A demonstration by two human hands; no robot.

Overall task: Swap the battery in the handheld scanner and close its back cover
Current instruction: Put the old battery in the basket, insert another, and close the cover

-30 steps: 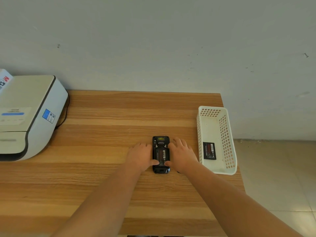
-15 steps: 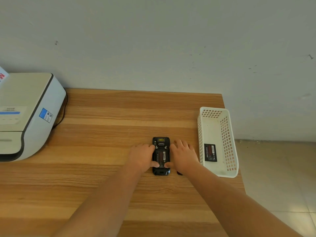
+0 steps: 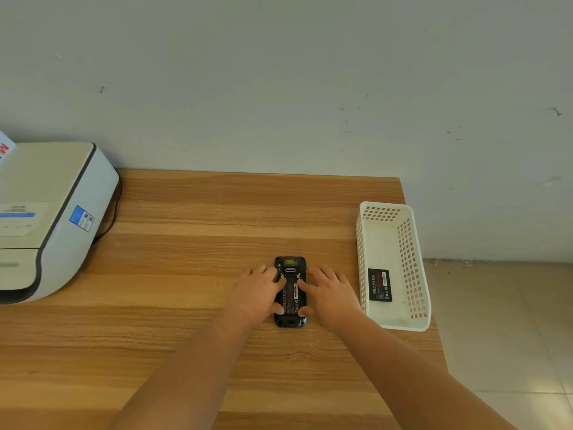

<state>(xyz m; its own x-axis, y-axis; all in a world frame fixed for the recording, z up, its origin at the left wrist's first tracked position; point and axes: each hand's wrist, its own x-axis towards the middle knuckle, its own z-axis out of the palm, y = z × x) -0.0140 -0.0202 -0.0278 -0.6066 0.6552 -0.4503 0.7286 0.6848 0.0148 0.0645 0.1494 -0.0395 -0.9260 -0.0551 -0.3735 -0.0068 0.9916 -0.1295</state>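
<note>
You had the scanner (image 3: 290, 291) face down near the table's (image 3: 198, 274) middle, left hand (image 3: 259, 293) and right hand (image 3: 331, 294) pressing its battery with fairly straight fingers; seemingly seating it, cover next.

A wooden table (image 3: 198, 212) with visible streaked grain and a smooth, matt finish. On it, a black plastic handheld scanner (image 3: 290, 291), slightly glossy at its near end. At right, a white perforated plastic basket (image 3: 415, 283) holding a matt black battery (image 3: 379, 284). At left, a smooth white plastic printer (image 3: 46, 218) with dark trim. Far wall matt, scuffed paint.
</note>
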